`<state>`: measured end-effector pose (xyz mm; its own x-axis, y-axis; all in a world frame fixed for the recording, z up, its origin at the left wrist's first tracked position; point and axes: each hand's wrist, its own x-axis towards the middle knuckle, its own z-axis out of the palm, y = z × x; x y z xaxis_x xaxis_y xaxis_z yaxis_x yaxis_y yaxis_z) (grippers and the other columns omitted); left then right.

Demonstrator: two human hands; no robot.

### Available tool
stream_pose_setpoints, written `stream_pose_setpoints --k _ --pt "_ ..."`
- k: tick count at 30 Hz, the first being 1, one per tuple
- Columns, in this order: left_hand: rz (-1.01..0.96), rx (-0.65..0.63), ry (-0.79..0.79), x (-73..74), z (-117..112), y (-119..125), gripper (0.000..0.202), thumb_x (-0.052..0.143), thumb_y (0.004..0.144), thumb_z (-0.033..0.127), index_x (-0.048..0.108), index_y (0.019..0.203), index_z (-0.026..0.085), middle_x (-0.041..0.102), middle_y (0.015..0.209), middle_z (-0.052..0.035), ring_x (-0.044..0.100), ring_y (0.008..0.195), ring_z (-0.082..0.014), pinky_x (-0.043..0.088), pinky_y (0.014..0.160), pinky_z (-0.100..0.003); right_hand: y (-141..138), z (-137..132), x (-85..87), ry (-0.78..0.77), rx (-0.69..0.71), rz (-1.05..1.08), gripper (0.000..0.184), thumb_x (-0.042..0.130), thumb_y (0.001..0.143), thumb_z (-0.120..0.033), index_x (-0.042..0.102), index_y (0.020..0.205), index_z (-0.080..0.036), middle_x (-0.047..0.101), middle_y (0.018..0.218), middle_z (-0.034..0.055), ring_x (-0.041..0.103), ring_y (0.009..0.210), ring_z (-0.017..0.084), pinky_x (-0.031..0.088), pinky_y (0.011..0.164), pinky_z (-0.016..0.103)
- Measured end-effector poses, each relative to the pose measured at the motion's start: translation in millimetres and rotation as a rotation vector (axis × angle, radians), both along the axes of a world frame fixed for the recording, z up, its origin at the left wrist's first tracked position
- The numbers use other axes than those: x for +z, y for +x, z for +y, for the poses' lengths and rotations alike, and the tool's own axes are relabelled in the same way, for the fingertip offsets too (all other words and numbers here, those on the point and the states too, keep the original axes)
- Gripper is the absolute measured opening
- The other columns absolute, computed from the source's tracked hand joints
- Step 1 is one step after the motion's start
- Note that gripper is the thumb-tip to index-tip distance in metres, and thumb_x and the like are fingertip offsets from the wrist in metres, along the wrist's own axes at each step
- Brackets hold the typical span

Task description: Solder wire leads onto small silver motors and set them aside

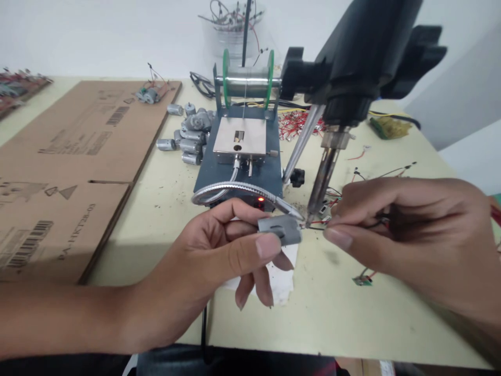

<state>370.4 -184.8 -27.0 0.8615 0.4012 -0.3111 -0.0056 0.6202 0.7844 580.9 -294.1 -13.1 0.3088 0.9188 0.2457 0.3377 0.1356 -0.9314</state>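
Note:
My left hand [235, 256] pinches a small grey electric motor [282, 228] between thumb and fingers, its terminal end facing right. The tip of a mounted soldering iron [319, 188] comes down at that terminal end. Beside it ends the metal solder feed tube [287, 207]. My right hand [407, 235] is closed on thin red and black wires [316, 226], whose ends reach the motor's terminals. Whether the wires are joined to the motor I cannot tell. A small green circuit board [362, 280] hangs or lies below my right hand on red and black leads.
A solder spool [248, 83] sits on the feeder [239, 137] behind my hands. Several loose motors [191, 146] lie to its left, by flat cardboard [70, 156] bearing wired motors [151, 94]. Red wires [297, 124] are piled behind the iron's stand.

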Motion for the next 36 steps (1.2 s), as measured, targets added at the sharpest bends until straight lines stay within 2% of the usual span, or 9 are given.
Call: stream_pose_setpoints --k 10,15,21,28,36 --pt "0.028 -0.012 0.029 -0.3 0.8 -1.1 0.021 0.079 0.093 0.035 0.064 0.096 0.02 0.079 0.085 0.0023 0.071 0.06 -0.0063 0.05 0.05 -0.009 0.1 -0.8 -0.6 -0.005 -0.021 -0.034 0.014 0.089 0.073 -0.017 0.077 0.07 -0.024 0.071 0.061 -0.0005 0.05 0.046 0.008 0.037 0.037 0.019" --pt "0.047 -0.005 0.02 1.1 0.3 -1.4 0.021 0.079 0.093 0.035 0.065 0.095 0.02 0.079 0.085 0.0027 0.07 0.059 -0.0059 0.049 0.05 -0.009 -0.6 2.1 -0.4 -0.006 -0.031 -0.02 0.015 0.09 0.072 -0.016 0.077 0.069 -0.024 0.07 0.059 -0.0007 0.051 0.044 0.009 0.037 0.034 0.019" --pt "0.015 -0.012 0.006 4.3 0.4 -1.5 0.018 0.077 0.095 0.036 0.067 0.094 0.021 0.08 0.087 0.0013 0.073 0.061 -0.0084 0.051 0.049 -0.01 -1.2 -1.3 -3.3 0.0 -0.021 0.07 0.018 0.09 0.074 -0.015 0.077 0.073 -0.028 0.065 0.054 -0.0036 0.045 0.04 0.01 0.037 0.032 0.023" --pt "0.036 0.004 0.001 6.8 -0.9 -1.8 0.021 0.08 0.092 0.035 0.065 0.093 0.021 0.079 0.084 0.0029 0.071 0.059 -0.0069 0.051 0.049 -0.009 -3.6 -0.9 -3.6 0.018 -0.039 0.044 0.017 0.089 0.076 -0.018 0.077 0.073 -0.03 0.064 0.055 -0.0034 0.043 0.042 0.01 0.034 0.035 0.024" --pt "0.046 0.001 0.028 5.9 -1.3 -1.5 0.018 0.078 0.094 0.035 0.066 0.093 0.022 0.08 0.085 0.0042 0.071 0.06 -0.0058 0.05 0.05 -0.008 -2.8 0.6 1.3 0.008 -0.039 0.004 0.017 0.09 0.072 -0.016 0.076 0.069 -0.024 0.07 0.059 -0.0013 0.049 0.044 0.009 0.036 0.034 0.021"
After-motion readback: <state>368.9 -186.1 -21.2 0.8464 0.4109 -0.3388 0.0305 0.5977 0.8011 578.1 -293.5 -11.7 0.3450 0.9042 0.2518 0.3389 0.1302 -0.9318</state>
